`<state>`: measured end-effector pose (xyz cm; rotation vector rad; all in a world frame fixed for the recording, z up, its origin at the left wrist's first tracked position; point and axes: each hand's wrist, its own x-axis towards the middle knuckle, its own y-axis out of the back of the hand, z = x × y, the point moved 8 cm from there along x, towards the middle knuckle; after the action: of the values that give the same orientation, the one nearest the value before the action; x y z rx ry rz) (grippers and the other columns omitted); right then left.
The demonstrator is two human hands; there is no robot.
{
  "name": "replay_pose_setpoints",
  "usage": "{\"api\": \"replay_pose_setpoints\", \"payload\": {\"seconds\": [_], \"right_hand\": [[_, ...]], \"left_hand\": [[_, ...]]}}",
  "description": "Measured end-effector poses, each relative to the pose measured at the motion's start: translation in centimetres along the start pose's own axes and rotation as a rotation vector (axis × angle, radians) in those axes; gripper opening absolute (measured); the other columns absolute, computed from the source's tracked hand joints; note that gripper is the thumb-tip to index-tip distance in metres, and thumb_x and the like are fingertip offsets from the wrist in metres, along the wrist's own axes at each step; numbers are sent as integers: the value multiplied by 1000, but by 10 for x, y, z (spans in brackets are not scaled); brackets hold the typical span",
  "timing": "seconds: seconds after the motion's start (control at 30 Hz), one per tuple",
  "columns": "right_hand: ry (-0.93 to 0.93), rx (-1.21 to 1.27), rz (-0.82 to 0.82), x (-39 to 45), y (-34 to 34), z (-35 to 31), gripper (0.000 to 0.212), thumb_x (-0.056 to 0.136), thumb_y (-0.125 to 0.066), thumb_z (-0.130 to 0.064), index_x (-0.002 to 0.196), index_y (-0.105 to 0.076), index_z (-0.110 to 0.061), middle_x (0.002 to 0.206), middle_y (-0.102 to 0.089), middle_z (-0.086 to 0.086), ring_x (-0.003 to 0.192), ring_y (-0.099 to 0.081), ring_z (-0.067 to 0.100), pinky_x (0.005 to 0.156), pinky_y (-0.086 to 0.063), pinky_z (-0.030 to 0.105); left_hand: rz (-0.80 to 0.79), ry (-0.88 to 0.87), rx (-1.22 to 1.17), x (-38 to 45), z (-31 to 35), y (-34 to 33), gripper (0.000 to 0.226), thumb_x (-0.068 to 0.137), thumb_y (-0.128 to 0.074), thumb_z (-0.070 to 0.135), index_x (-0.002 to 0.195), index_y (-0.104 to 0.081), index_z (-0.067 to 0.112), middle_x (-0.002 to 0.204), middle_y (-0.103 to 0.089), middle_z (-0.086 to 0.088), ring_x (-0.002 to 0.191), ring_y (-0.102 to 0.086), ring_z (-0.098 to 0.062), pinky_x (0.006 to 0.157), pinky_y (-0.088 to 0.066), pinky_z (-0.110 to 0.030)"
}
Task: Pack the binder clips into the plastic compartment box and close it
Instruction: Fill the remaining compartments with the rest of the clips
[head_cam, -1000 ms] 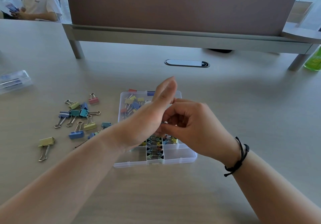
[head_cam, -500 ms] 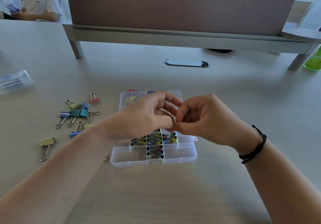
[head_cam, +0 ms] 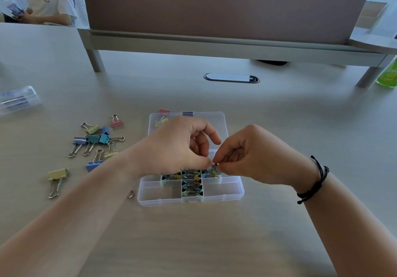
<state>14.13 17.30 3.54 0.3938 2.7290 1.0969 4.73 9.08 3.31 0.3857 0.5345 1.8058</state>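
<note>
1. The clear box (head_cam: 191,199) lies open on the table (head_cam: 214,233), its lid (head_cam: 217,117) laid flat on the far side.
2. Both hands meet above the right-hand part of the box's middle row.
3. The right hand (head_cam: 255,158) has its fingers curled, and thumb and forefinger pinch a small blue clip (head_cam: 215,167) just over the right compartment of that row.
4. The left hand (head_cam: 178,147) is curled as well, its thumb tip right beside the same clip; whether it actually grips the clip cannot be told.
5. Packed clips (head_cam: 191,187) fill the centre compartment of the near row, and more sit in the three compartments visible in the row behind it.
6. The near-left and near-right compartments hold nothing.
7. A few clips show through the lid, under it or on it, which one is unclear.
8. Loose clips (head_cam: 96,141) in blue, teal, yellow and pink lie in a cluster left of the box.
9. One yellow clip (head_cam: 57,179) lies apart, nearer the person.
10. A black cord (head_cam: 313,180) circles the right wrist.
11. A clear case (head_cam: 18,100) sits at the far left, a green bottle (head_cam: 388,74) at the far right.
</note>
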Motion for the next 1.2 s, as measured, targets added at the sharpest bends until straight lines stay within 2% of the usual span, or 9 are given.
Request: {"api": "replay_pose_setpoints", "payload": {"seconds": [0.2, 0.3, 0.4, 0.57, 0.67, 0.83, 0.9, 1.03, 1.2], "right_hand": [[68, -33, 20, -2, 1, -6, 9, 78, -79, -12, 81, -78, -21, 70, -73, -7, 63, -68, 5, 66, -56, 19], [102, -53, 8, -1, -1, -8, 9, 78, -79, -12, 81, -78, -20, 71, -73, -9, 63, -66, 1, 62, -49, 11], [122, -94, -30, -1, -5, -8, 9, 79, -79, -13, 81, -78, -21, 72, -72, -13, 64, -64, -3, 61, -44, 7], [136, -152, -61, -1, -9, -6, 7, 78, -79, -15, 80, -78, -22, 72, -70, -14, 64, -60, -5, 60, -41, 6], [156, -176, -72, 0, -11, -7, 8, 80, -77, -17, 82, -78, -24, 74, -71, -12, 67, -61, -3, 63, -41, 6], [200, -311, -76, 1, -15, -9, 10, 83, -72, -24, 87, -78, -31, 76, -67, -16, 73, -60, 1, 70, -33, 1], [201, -341, -89, 1, -16, -8, 10, 85, -70, -28, 90, -78, -34, 79, -67, -16, 76, -59, 1, 70, -33, 2], [211, -354, -86, 1, -15, -10, 13, 87, -68, -26, 92, -77, -33, 81, -67, -17, 76, -61, 2, 71, -34, 2], [211, -358, -92, 0, -15, -10, 15, 87, -68, -23, 93, -78, -32, 82, -66, -15, 76, -59, 2, 70, -36, 3]], "left_hand": [[-13, -1, -29, -2, 1, 4, 36, 76, -81, 2, 99, -68, 26, 74, -66, 3, 61, -61, -13, 65, -53, -31], [-13, 1, -29, -2, 1, 6, 35, 77, -82, 3, 99, -68, 26, 73, -66, 3, 61, -63, -14, 64, -53, -28], [-33, 1, -15, -2, 1, 3, 35, 77, -81, 2, 100, -68, 24, 72, -65, 4, 61, -64, -15, 65, -53, -32], [-46, -15, 12, -2, 1, -1, 33, 77, -79, 0, 99, -68, 22, 69, -63, 5, 60, -59, -16, 68, -56, -50], [-33, -22, 31, 0, 0, 0, 33, 76, -80, 0, 98, -69, 21, 69, -63, 4, 60, -59, -13, 70, -56, -50], [-30, -6, 105, 2, -6, -3, 32, 71, -87, 13, 94, -70, 26, 69, -61, 11, 59, -55, -2, 59, -51, -24], [-49, 8, 112, 3, -8, -4, 31, 71, -88, 18, 94, -70, 26, 70, -61, 11, 58, -55, -2, 58, -48, -18], [-84, 39, 113, 3, -12, -6, 26, 76, -85, 16, 96, -70, 25, 69, -66, 10, 60, -61, -4, 62, -53, -22], [-111, 62, 144, 2, -16, -7, 17, 85, -77, 17, 99, -74, 25, 80, -73, 7, 72, -69, -7, 74, -59, -27]]}}
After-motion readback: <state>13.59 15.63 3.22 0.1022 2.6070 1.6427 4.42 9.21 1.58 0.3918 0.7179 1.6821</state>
